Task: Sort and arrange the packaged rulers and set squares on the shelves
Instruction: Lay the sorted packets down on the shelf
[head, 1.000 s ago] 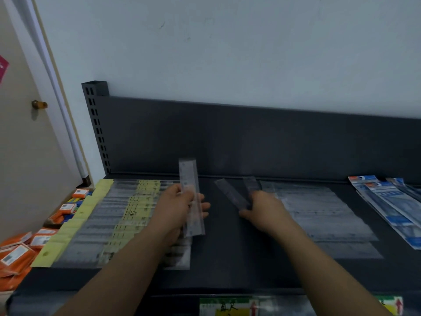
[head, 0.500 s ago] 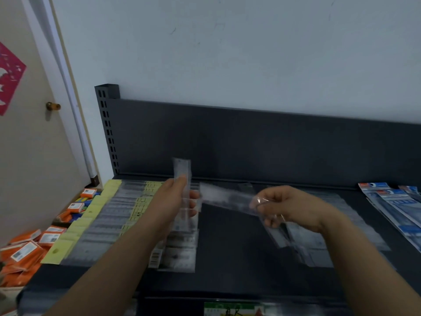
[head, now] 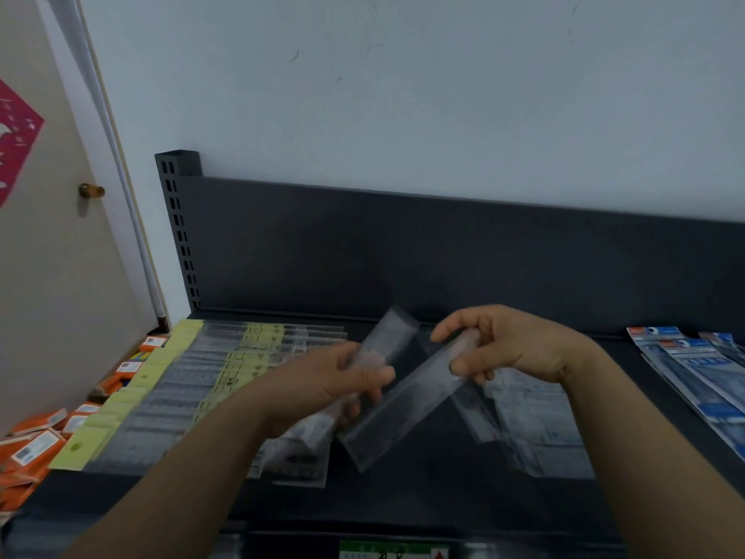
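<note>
Two rulers in play: one clear packaged ruler per hand, both held above the shelf [head: 423, 494].
Beyond the left hand, off the shelf end: orange boxes [head: 36, 441], lying lower than the shelf.
Left of the left hand: yellow-tagged row [head: 193, 381] of packaged rulers, flat and overlapping.
Left hand [head: 322, 387]: fingers curled round the left ruler [head: 393, 336]; its long axis slants from near-left to far-right, and the upper end stands clear of the fist.
Between the hands: right ruler [head: 403, 409], slanted roughly parallel to the left one. Its lower end hangs free just beside the left hand's fingers; contact cannot be confirmed.
Right hand [head: 512, 351]: thumb and fingers pinch the right ruler's upper end.
Under the right hand: clear stack [head: 536, 421] of loose packs, flat on the shelf.
Right of the right hand: blue packs [head: 701, 373], well apart.
Assessment: the right ruler's free end points at the left hand, which is nearer to it; joining the two rulers would need their axes aligned.
</note>
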The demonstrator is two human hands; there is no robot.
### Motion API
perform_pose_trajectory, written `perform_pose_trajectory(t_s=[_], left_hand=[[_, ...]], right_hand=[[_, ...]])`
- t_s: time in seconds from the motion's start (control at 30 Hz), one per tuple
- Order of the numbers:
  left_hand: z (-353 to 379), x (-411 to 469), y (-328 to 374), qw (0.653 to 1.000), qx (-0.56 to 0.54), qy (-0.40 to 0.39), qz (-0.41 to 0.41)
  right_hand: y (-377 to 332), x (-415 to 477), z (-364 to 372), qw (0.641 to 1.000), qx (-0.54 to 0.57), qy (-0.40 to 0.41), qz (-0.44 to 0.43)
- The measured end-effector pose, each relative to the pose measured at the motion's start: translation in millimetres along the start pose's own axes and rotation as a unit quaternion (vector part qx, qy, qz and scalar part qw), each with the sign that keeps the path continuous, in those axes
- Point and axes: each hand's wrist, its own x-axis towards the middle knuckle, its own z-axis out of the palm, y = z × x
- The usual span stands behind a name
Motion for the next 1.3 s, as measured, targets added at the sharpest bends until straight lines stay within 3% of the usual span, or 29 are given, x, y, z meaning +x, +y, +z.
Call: perform_pose_trajectory(t_s=[0.17,0.27,0.3,0.37,0.43,0.57,0.77,0.83,0.9,1.0,1.1,1.3], left_hand=[[14,0,-2,0.996,-0.089,-0.004,-0.019],[26,0,-5,0.991,-0.121,0.044,-0.030],[27,-1,-6,0.986,-0.151,0.064,-0.035],[26,0,-9,0.963,-0.244,0.105,-0.039],[24,0,-12,0.941,-0.311,0.132,-0.033],[29,0,-16,0.941,-0.302,0.151,-0.017],[33,0,-14,0.911,-0.361,0.196,-0.030],[33,0,-15,0.898,-0.383,0.214,-0.033],[34,1,-15,0.888,-0.396,0.231,-0.034],[42,5,-14,0.879,-0.417,0.229,-0.031],[51,6,-12,0.889,-0.403,0.216,-0.021],[50,0,-19,0.916,-0.341,0.210,0.000]], right_hand=[[-1,19,14,0.998,0.044,0.035,-0.012],[5,31,27,0.987,0.088,0.134,-0.015],[11,35,27,0.980,0.055,0.189,0.003],[21,38,23,0.953,-0.142,0.253,0.086],[31,39,25,0.913,-0.296,0.224,0.168],[30,47,37,0.889,-0.361,0.176,0.221],[29,53,35,0.923,-0.259,0.150,0.244],[27,49,41,0.951,-0.166,0.173,0.195],[19,44,47,0.977,-0.002,0.180,0.114],[2,36,65,0.983,0.150,0.102,0.003],[-6,34,84,0.992,0.086,0.089,-0.017],[-4,22,102,0.979,0.010,0.204,0.006]])
